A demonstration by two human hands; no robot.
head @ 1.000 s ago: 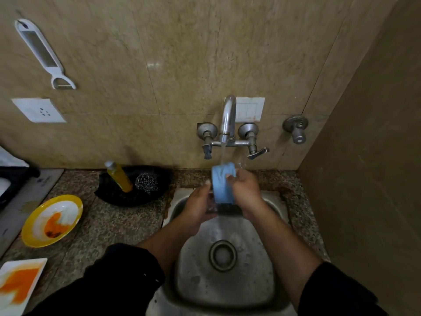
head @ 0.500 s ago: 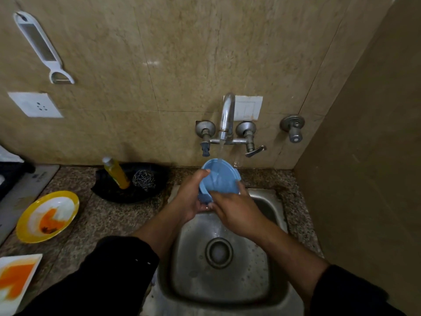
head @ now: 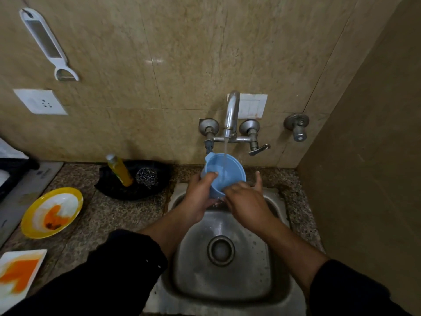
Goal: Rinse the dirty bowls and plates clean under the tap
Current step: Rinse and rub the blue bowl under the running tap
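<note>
Bowl: blue bowl (head: 225,172) over the sink's far edge, tilted with its opening toward the camera, directly under the tap (head: 231,115).
In bowl: the water stream (head: 224,149) lands inside; no food marks can be made out.
Left hand (head: 200,197): grips the bowl's left rim, thumb hooked inside, fingers wrapped behind.
Right hand (head: 246,199): fingers rest on the bowl's near edge, one finger pointing up clear of it; whether the rest curl round the rim I cannot tell.
Sink (head: 280,281): steel, wet, drain (head: 220,250) at the middle.
Tray (head: 127,192): black, on the counter (head: 109,215) left of the sink, holding a yellow bottle (head: 120,171) and a scrubber (head: 147,177).
Yellow plate (head: 27,224): farther left, orange smear with dark bits inside.
White plate (head: 38,254): orange-stained, cut off at the lower left corner.
Hidden: the bowl's underside, behind both hands.
</note>
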